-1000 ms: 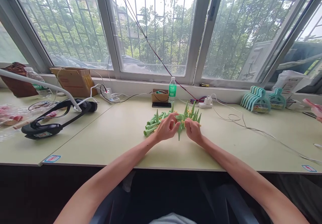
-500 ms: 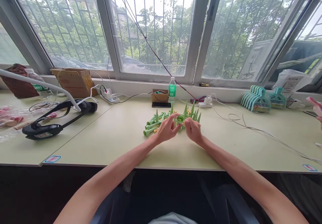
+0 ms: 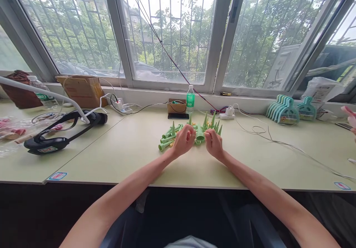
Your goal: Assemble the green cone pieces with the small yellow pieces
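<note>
A pale green hollow plastic cone [image 3: 200,133] is tilted between my hands, its open wide end turned down and toward me. My right hand [image 3: 214,143] is closed, with its pinched fingertips at the cone's right side. Close by on the left, my left hand [image 3: 184,141] is curled, its fingers folded in; what they hold, if anything, is hidden. Behind and around both hands lies a heap of green plastic parts: tubes [image 3: 164,145] on the left and upright pointed cones [image 3: 213,119] on the right. Small yellow pieces [image 3: 171,144] lie among them.
A phone [image 3: 178,116], a small cardboard box [image 3: 174,107] and a green-labelled bottle [image 3: 190,98] stand behind the heap. Black headset [image 3: 66,133] at left; power strip [image 3: 226,115], white cables [image 3: 271,139] and turquoise hangers [image 3: 282,110] at right. Another person's hand [image 3: 353,129] shows at the right edge.
The green piece's round opening faced me between my left thumb and fingers; now it tips downward. My left fingers have curled in. My right hand has hardly moved.
</note>
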